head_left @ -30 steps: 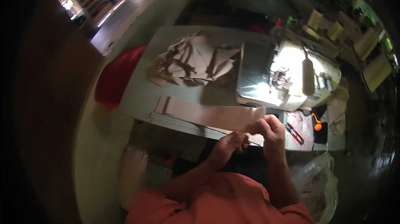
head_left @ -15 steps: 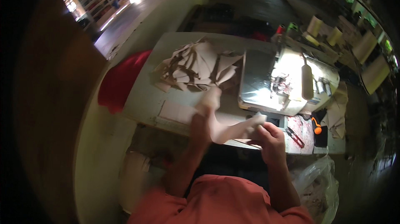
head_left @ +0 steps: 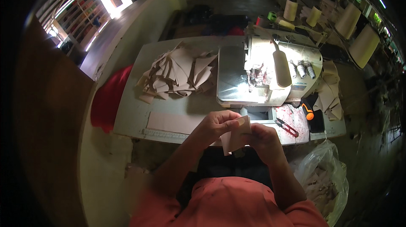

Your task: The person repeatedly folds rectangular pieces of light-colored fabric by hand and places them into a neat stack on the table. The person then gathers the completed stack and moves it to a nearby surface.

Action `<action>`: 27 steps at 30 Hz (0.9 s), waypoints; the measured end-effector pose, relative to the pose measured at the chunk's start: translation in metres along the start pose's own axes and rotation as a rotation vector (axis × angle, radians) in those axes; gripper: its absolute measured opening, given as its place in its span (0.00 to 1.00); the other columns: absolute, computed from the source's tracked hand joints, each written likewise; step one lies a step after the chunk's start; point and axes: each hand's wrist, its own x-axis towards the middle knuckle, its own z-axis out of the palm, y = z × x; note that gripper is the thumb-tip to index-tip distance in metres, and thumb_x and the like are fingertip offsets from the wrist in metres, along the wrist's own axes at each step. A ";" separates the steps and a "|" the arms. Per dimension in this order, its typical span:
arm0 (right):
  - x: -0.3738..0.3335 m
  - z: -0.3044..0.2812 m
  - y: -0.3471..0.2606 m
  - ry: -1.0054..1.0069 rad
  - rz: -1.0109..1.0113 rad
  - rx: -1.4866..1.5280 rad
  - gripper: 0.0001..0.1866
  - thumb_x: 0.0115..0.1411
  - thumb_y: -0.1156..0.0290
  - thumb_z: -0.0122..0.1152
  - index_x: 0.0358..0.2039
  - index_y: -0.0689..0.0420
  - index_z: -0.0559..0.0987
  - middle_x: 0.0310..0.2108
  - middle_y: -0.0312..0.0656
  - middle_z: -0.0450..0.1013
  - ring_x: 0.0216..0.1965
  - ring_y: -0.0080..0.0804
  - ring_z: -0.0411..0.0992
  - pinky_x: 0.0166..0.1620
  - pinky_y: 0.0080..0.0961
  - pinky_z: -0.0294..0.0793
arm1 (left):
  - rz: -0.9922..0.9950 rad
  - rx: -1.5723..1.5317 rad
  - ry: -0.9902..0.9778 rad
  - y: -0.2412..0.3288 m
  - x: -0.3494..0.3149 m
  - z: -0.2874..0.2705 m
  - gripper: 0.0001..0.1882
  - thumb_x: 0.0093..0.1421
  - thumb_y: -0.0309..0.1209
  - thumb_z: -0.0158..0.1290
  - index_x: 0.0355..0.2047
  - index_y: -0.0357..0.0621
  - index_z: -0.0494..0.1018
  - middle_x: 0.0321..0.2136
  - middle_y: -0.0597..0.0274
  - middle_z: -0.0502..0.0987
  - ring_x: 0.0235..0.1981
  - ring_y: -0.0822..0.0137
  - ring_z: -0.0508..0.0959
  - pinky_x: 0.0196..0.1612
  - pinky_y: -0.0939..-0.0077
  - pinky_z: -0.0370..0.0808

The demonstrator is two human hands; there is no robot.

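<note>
A small piece of beige fabric (head_left: 235, 138) hangs folded between my two hands, just off the front edge of the table. My left hand (head_left: 218, 125) pinches its upper edge, thumb on top. Closed on the fabric's other side is my right hand (head_left: 265, 140), its fingertips partly hidden behind the cloth. Beyond my hands stands an overlock sewing machine (head_left: 305, 51), its lamp lighting the needle area. A flat beige strip (head_left: 173, 122) lies on the table left of my hands, beside a ruler (head_left: 169, 134) along the front edge.
A heap of beige fabric pieces (head_left: 179, 70) covers the table's far left. Red-handled thread snips (head_left: 287, 128) and an orange-and-black tool (head_left: 309, 113) lie right of my hands. A clear plastic bag of scraps (head_left: 325, 176) hangs at the lower right. Thread cones (head_left: 354, 22) stand behind the machine.
The fabric was stretched out between my hands and is now folded. My left hand has come in toward my right. The whole view has shifted, so the table sits further left.
</note>
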 end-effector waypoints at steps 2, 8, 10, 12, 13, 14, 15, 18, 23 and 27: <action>-0.001 -0.001 -0.001 0.006 -0.003 0.005 0.09 0.48 0.79 0.53 0.32 0.64 0.72 0.24 0.36 0.70 0.27 0.18 0.67 0.31 0.16 0.67 | 0.041 0.010 0.106 0.007 0.001 0.007 0.09 0.53 0.31 0.49 0.27 0.36 0.71 0.23 0.69 0.71 0.27 0.81 0.68 0.33 0.86 0.65; 0.001 -0.004 0.001 0.053 0.105 0.292 0.07 0.50 0.79 0.53 0.32 0.66 0.72 0.25 0.37 0.70 0.26 0.20 0.68 0.30 0.15 0.70 | 0.083 0.250 0.252 0.020 0.007 0.012 0.08 0.51 0.31 0.51 0.25 0.38 0.70 0.21 0.69 0.70 0.24 0.81 0.67 0.27 0.85 0.66; 0.008 -0.006 0.008 0.099 0.080 0.348 0.07 0.50 0.80 0.53 0.32 0.66 0.71 0.25 0.39 0.70 0.26 0.20 0.69 0.30 0.15 0.71 | 0.149 0.416 0.280 0.019 0.024 0.010 0.08 0.50 0.30 0.52 0.24 0.37 0.70 0.19 0.68 0.70 0.22 0.81 0.67 0.25 0.85 0.65; 0.025 -0.005 0.017 0.181 0.048 0.431 0.08 0.49 0.80 0.54 0.32 0.66 0.70 0.25 0.40 0.70 0.26 0.21 0.69 0.29 0.15 0.71 | 0.254 0.611 0.341 0.019 0.044 0.006 0.07 0.46 0.27 0.55 0.22 0.36 0.69 0.17 0.65 0.70 0.21 0.80 0.68 0.24 0.85 0.65; 0.034 -0.006 0.023 0.221 0.031 0.473 0.09 0.49 0.80 0.54 0.32 0.66 0.69 0.25 0.41 0.70 0.27 0.21 0.70 0.28 0.15 0.72 | 0.332 0.698 0.349 0.009 0.057 -0.002 0.07 0.45 0.26 0.55 0.23 0.36 0.69 0.17 0.61 0.71 0.21 0.78 0.69 0.24 0.83 0.66; 0.042 -0.008 0.030 0.252 0.024 0.498 0.11 0.48 0.80 0.55 0.33 0.66 0.67 0.25 0.41 0.69 0.27 0.22 0.70 0.27 0.16 0.72 | 0.382 0.732 0.388 0.006 0.067 -0.003 0.08 0.45 0.25 0.55 0.24 0.36 0.69 0.17 0.60 0.71 0.20 0.74 0.70 0.25 0.81 0.67; 0.048 -0.008 0.034 0.295 -0.017 0.464 0.11 0.47 0.80 0.55 0.33 0.65 0.67 0.25 0.40 0.68 0.27 0.23 0.70 0.26 0.17 0.72 | 0.432 0.766 0.427 0.004 0.074 -0.002 0.08 0.44 0.25 0.55 0.26 0.37 0.69 0.18 0.58 0.71 0.20 0.70 0.71 0.25 0.79 0.68; 0.051 -0.004 0.050 0.379 -0.085 0.468 0.11 0.49 0.79 0.54 0.34 0.65 0.67 0.26 0.42 0.69 0.27 0.23 0.70 0.28 0.17 0.72 | 0.522 1.160 0.287 0.001 0.076 -0.006 0.07 0.45 0.25 0.51 0.27 0.41 0.70 0.22 0.57 0.68 0.27 0.60 0.70 0.31 0.72 0.68; 0.047 -0.007 0.054 0.342 -0.048 0.376 0.09 0.52 0.79 0.51 0.34 0.66 0.71 0.26 0.42 0.71 0.27 0.23 0.70 0.30 0.17 0.71 | 0.437 1.221 0.243 0.000 0.081 -0.010 0.11 0.45 0.24 0.46 0.32 0.41 0.67 0.29 0.56 0.67 0.33 0.59 0.69 0.34 0.69 0.69; 0.059 -0.014 0.049 0.341 -0.015 0.339 0.10 0.53 0.78 0.50 0.36 0.66 0.72 0.26 0.41 0.71 0.25 0.24 0.70 0.30 0.16 0.70 | 0.455 1.137 0.232 0.006 0.099 -0.013 0.08 0.44 0.25 0.47 0.28 0.40 0.66 0.26 0.56 0.67 0.31 0.58 0.69 0.33 0.68 0.68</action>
